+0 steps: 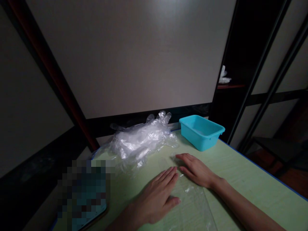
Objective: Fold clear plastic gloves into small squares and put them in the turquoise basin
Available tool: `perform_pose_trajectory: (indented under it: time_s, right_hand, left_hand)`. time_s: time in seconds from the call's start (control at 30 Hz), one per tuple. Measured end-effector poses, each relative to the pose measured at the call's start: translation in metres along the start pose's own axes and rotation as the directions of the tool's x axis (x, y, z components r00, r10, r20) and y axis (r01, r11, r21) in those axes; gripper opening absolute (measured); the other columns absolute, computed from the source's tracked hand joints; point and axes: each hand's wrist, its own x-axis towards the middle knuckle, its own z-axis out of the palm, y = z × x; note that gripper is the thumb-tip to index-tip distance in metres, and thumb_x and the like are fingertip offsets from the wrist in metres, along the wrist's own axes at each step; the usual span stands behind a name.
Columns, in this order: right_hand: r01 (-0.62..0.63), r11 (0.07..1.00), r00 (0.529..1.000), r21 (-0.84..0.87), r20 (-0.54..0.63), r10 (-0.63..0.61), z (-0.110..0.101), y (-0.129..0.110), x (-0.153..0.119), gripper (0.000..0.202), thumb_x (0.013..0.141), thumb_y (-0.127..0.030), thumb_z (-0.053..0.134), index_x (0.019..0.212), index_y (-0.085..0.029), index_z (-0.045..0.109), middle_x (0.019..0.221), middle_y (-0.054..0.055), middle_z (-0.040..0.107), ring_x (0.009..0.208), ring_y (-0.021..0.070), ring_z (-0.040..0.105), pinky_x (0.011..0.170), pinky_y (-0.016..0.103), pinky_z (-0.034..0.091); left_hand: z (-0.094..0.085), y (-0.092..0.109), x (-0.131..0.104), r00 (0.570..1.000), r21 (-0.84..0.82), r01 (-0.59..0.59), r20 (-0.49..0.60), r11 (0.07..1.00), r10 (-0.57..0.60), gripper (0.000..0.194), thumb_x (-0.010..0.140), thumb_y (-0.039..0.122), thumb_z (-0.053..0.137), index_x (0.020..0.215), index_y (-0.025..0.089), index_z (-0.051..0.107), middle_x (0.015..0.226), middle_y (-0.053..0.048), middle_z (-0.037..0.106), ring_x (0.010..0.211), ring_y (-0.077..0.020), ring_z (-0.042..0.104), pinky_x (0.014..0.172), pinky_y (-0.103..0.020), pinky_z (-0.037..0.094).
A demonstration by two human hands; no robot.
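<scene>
- Closest in: my left hand (157, 192), palm down, fingers straight and together, thumb spread away; open, nothing visibly gripped.
- Under it, a clear plastic glove (192, 207) lies flat on the pale green table (247, 181), between and beneath my hands.
- Glove's long axis runs away from me, leaning slightly left; finger end far, cuff end apparently toward me, the near edge cut off.
- My right hand (196, 168) rests by the finger end, loosely open, thumb parted; no grip seen.
- Both palms low, I'd judge, to keep thin film flat.
- Glove heap (141, 138) beyond, blue basin (202, 133) right of it; both probably set back to free working room.
</scene>
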Motion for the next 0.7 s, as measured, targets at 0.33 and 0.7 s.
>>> perform_pose_trajectory:
  time_s: [0.33, 0.7]
  right_hand:
    - [-0.016, 0.999, 1.0, 0.04, 0.017, 0.015, -0.0039, -0.0009, -0.0014, 0.039, 0.087, -0.032, 0.036, 0.123, -0.017, 0.037, 0.114, 0.012, 0.052, 0.105, 0.0216, 0.047, 0.089, 0.037, 0.039]
    - [-0.006, 0.999, 1.0, 0.044, 0.024, 0.005, -0.006, 0.001, -0.0035, 0.038, 0.088, -0.03, 0.036, 0.123, -0.016, 0.036, 0.115, 0.012, 0.051, 0.105, 0.0207, 0.046, 0.089, 0.036, 0.039]
  left_hand:
    - [-0.0001, 0.0001, -0.0005, 1.0, 0.001, 0.01, 0.001, 1.0, -0.01, 0.059, 0.086, 0.042, 0.038, 0.136, 0.017, 0.018, 0.143, -0.005, 0.013, 0.13, -0.0195, 0.014, 0.106, -0.037, 0.017]
    - [0.0069, -0.0079, 0.0002, 0.993, -0.188, 0.055, -0.097, 0.981, -0.074, 0.053, 0.088, 0.039, 0.035, 0.135, 0.02, 0.02, 0.143, -0.003, 0.017, 0.129, -0.0178, 0.016, 0.106, -0.036, 0.017]
